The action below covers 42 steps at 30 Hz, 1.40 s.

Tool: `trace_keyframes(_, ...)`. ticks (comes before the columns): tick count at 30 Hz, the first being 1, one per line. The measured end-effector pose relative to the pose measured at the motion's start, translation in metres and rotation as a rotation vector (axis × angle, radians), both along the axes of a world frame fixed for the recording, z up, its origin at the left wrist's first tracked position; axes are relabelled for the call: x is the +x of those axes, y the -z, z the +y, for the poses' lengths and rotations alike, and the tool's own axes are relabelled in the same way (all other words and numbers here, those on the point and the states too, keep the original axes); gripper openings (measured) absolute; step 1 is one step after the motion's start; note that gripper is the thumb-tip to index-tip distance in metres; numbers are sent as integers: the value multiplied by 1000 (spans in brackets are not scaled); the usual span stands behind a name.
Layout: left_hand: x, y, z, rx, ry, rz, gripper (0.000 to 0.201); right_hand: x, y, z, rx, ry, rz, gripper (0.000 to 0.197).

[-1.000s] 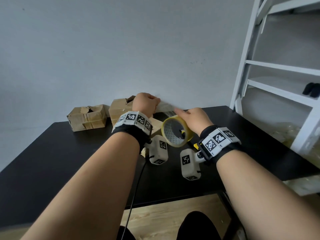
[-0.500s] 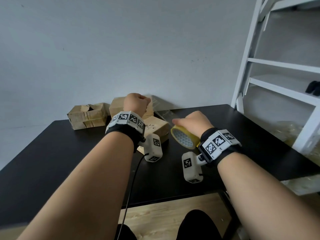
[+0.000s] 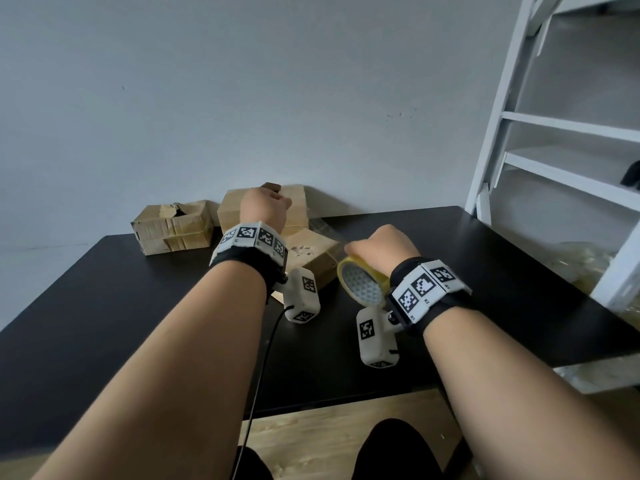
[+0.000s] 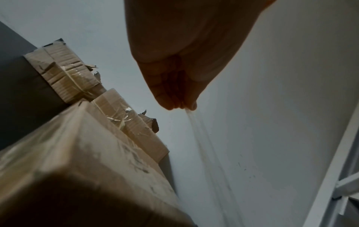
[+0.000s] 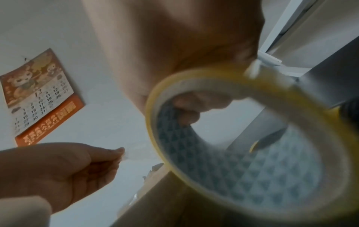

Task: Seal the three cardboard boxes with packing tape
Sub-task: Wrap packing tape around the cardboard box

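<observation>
Two boxes (image 3: pixel 173 226) at frame left show tape; our left hand (image 3: pixel 265 209) pinches the strip (image 4: pixel 205 147), right hand (image 3: pixel 384 247) grips the roll (image 3: pixel 362 284); near box (image 3: pixel 315 254) pending.

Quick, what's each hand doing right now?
Left hand: pinches the free end of the clear tape strip.
Right hand: grips the tape roll.

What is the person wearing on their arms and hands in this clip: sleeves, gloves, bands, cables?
No sleeves or gloves: the forearms, the left hand and the right hand are bare. Each wrist has a black strap topped by a white band of black-and-white square markers. A rounded white camera pod, also marker-tagged, hangs under each wrist. A thin black cable trails from the left pod.
</observation>
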State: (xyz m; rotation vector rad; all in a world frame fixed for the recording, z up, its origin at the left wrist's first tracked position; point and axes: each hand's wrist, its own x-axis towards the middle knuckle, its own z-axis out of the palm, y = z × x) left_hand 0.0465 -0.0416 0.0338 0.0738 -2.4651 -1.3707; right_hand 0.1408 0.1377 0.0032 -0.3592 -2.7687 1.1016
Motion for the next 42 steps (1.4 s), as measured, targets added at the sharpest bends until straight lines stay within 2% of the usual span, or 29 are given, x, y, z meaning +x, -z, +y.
trace_keyframes(3, -6, 3, -1, -10, 6, -39, 11, -2, 2, -4, 72, 18, -22, 31)
trace_keyframes(9, -21, 0, -15, 2, 78, -117, 16, -14, 0, -12, 82, 12, -33, 31)
trace_keyframes(11, -24, 0, -18, -70, 84, -140, 12, -19, 0, -15, 87, 12, -47, 29)
trace_keyframes(15, -29, 5, -22, -269, 99, -269, 30, -25, 2, -18, 97, 10, -62, 26)
trace_keyframes(21, -32, 16, -16, -390, 181, -406, 40, -30, 4, -16, 109, 15, -81, 24)
trace_keyframes(26, -27, 20, -13, -465, 238, -444, 28, -33, 8, -14, 82, 11, -105, 25)
trace_keyframes(29, -18, 27, -12, -467, 248, -404, 41, -36, 13, -15, 66, 9, -127, 24)
trace_keyframes(31, -19, 33, -12, -454, 196, -454, 46, -39, 16, -17, 56, 10, -135, 24)
trace_keyframes(33, -18, 34, -12, -496, 226, -432, 45, -40, 17, -18, 54, 12, -135, 23)
trace_keyframes(35, -20, 33, -13, -553, 270, -385, 37, -41, 17, -18, 58, 9, -133, 22)
trace_keyframes(36, -21, 30, -12, -522, 252, -355, 31, -41, 17, -18, 59, 7, -133, 22)
trace_keyframes(38, -21, 27, -9, -560, 187, -220, 26, -40, 17, -18, 61, 6, -133, 22)
trace_keyframes(40, -25, 27, -2, -601, 108, -37, 37, -40, 16, -18, 62, 6, -131, 22)
trace_keyframes(42, -18, 25, 5, -669, 102, 83, 37, -40, 16, -18, 67, 6, -129, 23)
